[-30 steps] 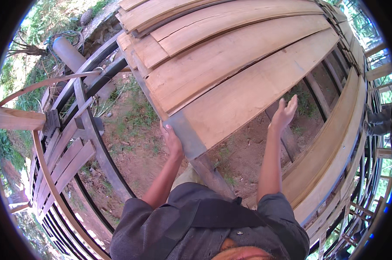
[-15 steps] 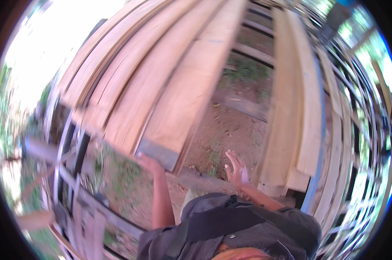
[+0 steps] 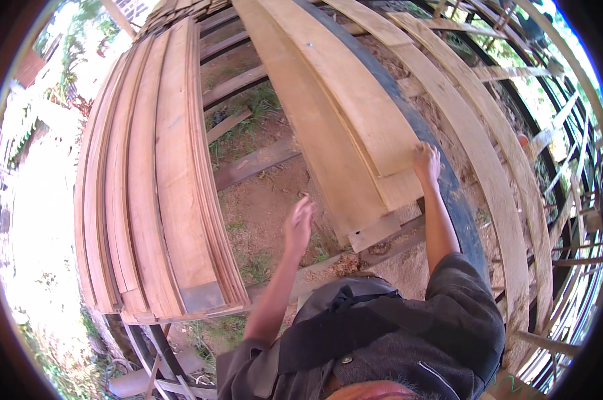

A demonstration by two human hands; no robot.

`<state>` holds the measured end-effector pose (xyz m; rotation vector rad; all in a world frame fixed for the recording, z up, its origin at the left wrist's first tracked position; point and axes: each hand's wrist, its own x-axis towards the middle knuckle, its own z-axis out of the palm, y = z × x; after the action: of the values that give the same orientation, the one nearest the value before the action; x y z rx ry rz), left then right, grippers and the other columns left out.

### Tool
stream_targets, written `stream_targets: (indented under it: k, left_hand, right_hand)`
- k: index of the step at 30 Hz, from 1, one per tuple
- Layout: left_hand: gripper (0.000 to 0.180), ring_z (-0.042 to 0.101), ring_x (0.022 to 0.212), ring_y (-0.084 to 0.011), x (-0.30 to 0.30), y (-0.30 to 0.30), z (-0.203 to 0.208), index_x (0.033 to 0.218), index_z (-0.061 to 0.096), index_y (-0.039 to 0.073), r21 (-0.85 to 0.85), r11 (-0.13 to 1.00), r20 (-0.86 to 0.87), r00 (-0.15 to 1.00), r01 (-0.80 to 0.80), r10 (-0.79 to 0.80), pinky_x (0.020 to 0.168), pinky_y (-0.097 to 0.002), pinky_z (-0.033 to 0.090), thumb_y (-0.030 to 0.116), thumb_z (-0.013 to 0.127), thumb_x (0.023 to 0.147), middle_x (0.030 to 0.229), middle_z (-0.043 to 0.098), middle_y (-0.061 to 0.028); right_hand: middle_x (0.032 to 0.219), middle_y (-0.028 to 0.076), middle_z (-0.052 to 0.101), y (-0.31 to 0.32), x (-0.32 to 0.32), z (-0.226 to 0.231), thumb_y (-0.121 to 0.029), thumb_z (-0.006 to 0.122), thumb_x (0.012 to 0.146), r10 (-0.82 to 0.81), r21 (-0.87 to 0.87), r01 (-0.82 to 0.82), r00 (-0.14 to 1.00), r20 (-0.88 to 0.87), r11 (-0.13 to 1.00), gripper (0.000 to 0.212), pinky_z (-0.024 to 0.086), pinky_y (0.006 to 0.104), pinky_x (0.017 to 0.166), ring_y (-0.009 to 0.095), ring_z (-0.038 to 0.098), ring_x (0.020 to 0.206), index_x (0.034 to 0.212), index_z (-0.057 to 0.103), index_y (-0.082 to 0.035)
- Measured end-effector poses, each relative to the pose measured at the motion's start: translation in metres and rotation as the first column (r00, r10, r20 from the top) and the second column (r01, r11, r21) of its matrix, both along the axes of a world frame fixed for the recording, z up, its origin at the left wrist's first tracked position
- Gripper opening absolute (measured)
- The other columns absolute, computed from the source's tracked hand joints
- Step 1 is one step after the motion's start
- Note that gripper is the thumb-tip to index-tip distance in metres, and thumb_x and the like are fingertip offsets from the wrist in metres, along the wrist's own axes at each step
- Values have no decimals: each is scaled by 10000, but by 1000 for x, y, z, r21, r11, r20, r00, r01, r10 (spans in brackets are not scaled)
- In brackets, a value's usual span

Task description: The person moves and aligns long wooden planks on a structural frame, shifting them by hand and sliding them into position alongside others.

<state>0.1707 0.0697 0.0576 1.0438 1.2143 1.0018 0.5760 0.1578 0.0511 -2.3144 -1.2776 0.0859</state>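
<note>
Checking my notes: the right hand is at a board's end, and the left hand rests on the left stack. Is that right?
No: in the head view, the left hand is off the left stack, over the ground; the right hand is at the board's end.

The setting is outdoors, over a floor of reddish-brown bare earth (image 3: 265,213) that shows at the middle of the frame, with a tuft of green grass (image 3: 265,100) above centre. A weathered crossbeam (image 3: 255,163) spans the dirt there. Strong daylight burns the left side nearly white, and leafy plants (image 3: 68,60) stand at upper left near a slanting wooden post (image 3: 118,17). Dark rails (image 3: 165,343) and a grey pipe (image 3: 129,383) occupy the lower left; a curved pole (image 3: 579,57) arcs against bright greenery at upper right
</note>
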Motion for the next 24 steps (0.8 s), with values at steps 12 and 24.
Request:
stream_targets:
  k: [12, 24]
  left_hand:
    - [277, 573, 779, -142, 187, 111, -45, 1031, 602, -38, -76, 995, -155, 987, -58, 45, 676, -343, 467, 221, 592, 936, 853, 635, -116]
    - [186, 489, 652, -164, 220, 130, -37, 720, 568, 8, -260, 941, -294, 946, -218, 138, 584, -411, 397, 130, 695, 778, 666, 523, -60]
  right_hand:
    - [1147, 175, 624, 4, -7, 7, -350, 820, 752, 72, -4, -73, 989, -132, 997, 528, 487, 425, 930, 347, 591, 1115, 1148, 644, -50]
    - [1082, 132, 631, 6, -25, -1, -239, 765, 786, 9, 188, -24, 997, 78, 982, 426, 457, 437, 888, 320, 577, 1059, 1151, 662, -44]
